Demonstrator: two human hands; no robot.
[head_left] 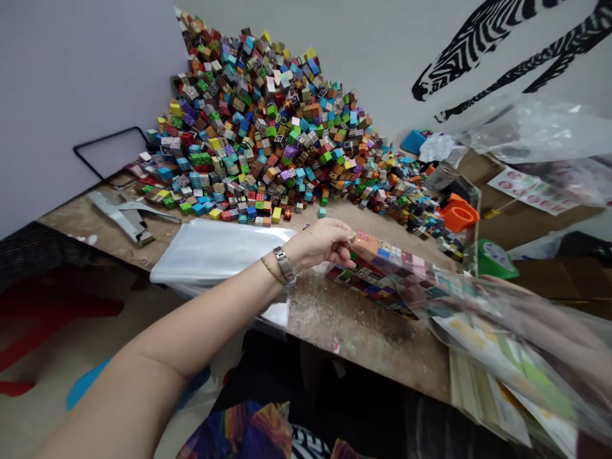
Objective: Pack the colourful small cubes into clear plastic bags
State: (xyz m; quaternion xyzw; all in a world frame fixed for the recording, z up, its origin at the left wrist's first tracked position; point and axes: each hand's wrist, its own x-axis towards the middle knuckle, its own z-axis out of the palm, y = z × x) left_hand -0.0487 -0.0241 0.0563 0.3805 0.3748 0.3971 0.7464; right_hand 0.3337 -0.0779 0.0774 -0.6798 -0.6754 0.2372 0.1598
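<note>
My left hand (pixel 329 245), with a watch on the wrist, is closed in a pinch at the left end of a clear plastic bag (pixel 459 293). A long block of small colourful printed cubes (pixel 377 274) lies within the bag, near the table's front edge. Toward the right, my right hand (pixel 545 319) shows blurred through the clear film. Its fingers are mostly hidden, so their grip does not show. Just left of my left hand lies a stack of flat clear bags (pixel 215 252).
A tall heap of loose printed cubes (pixel 268 134) leans against the wall. A grey metal tool (pixel 122 213) lies at the table's left. An orange container (pixel 459 213), a green round tape-like item (pixel 496 258) and a cardboard box (pixel 507 204) stand at the right.
</note>
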